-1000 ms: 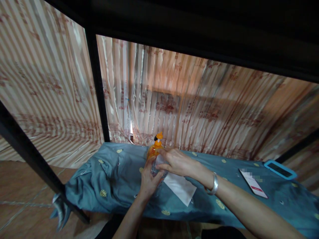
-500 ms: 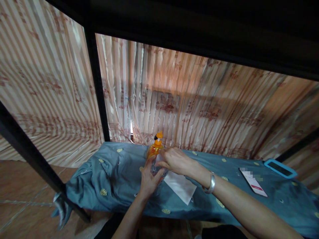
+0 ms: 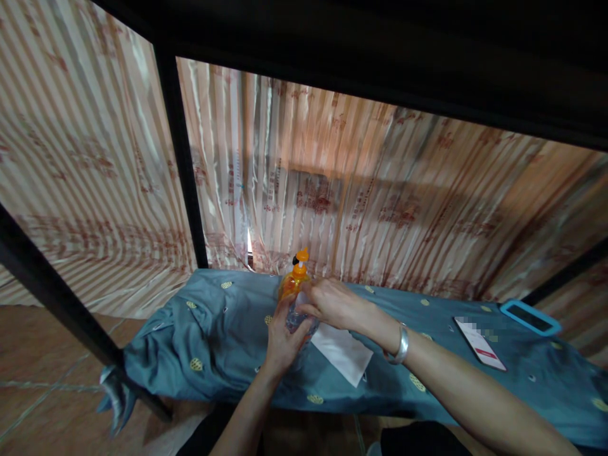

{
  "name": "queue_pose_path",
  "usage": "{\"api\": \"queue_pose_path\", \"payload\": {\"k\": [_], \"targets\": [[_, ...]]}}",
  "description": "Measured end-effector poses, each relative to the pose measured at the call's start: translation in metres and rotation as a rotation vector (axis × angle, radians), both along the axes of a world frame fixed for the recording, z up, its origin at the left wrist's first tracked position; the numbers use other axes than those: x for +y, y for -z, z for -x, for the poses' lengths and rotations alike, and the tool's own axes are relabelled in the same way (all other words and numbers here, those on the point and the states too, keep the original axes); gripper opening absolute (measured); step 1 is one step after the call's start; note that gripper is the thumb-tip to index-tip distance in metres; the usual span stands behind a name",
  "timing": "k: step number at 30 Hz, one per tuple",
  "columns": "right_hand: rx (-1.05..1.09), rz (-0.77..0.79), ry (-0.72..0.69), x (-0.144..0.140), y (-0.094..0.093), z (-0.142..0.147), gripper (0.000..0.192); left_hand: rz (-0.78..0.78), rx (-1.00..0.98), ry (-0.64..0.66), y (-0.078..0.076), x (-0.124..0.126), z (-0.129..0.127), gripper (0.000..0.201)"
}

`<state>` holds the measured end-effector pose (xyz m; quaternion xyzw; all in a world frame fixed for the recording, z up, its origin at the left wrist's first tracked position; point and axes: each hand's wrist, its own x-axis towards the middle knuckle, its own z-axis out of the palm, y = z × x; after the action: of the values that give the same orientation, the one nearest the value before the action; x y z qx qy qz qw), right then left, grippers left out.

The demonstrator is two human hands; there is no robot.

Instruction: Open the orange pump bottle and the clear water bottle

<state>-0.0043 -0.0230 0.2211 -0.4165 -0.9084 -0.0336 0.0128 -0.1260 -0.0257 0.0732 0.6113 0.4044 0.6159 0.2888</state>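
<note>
My left hand (image 3: pixel 284 335) is wrapped around a clear plastic bottle (image 3: pixel 294 320) standing over the cloth-covered surface. Fingers of my right hand (image 3: pixel 332 302) are closed at the bottle's top, where a pale part shows; they hide most of it. Just behind stands a pump bottle (image 3: pixel 287 285) of orange-yellow liquid with an orange pump head. A folded white paper sheet (image 3: pixel 344 356) lies on the cloth below my right wrist, which wears a silver bangle (image 3: pixel 403 344).
Blue-grey cloth (image 3: pixel 228 354) with yellow prints covers the surface. A phone (image 3: pixel 479 345) and a blue-framed object with a dark face (image 3: pixel 531 318) lie to the right. Dark metal posts (image 3: pixel 183 158) and a dark beam frame the space; striped curtains (image 3: pixel 323 215) hang behind.
The view has shifted slightly. Both hands stay on the clear bottle; my right-hand fingers have moved only a little at its top.
</note>
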Motion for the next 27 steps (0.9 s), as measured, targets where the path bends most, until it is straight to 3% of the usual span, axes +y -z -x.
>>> {"api": "queue_pose_path", "payload": {"k": [4,9,16,22,27], "targets": [[0.028,0.021,-0.094,0.002,0.0029,-0.0055,0.021,-0.019,0.008,-0.002,-0.0007,0.0004,0.0,0.043],[0.087,0.016,-0.1,0.0012,0.0055,-0.0064,0.05,-0.031,-0.004,0.011,0.0013,0.0014,-0.0003,0.043],[0.036,0.016,-0.084,0.0023,0.0049,-0.0048,0.02,-0.013,0.015,0.003,0.0011,0.0015,0.0003,0.045],[0.048,-0.009,-0.042,0.001,0.005,-0.0031,0.046,-0.01,-0.007,-0.004,0.0026,0.0019,-0.0004,0.044],[0.034,0.0,-0.06,0.002,0.0026,-0.001,0.022,-0.002,0.01,-0.022,0.0022,0.0021,-0.0001,0.043]]}}
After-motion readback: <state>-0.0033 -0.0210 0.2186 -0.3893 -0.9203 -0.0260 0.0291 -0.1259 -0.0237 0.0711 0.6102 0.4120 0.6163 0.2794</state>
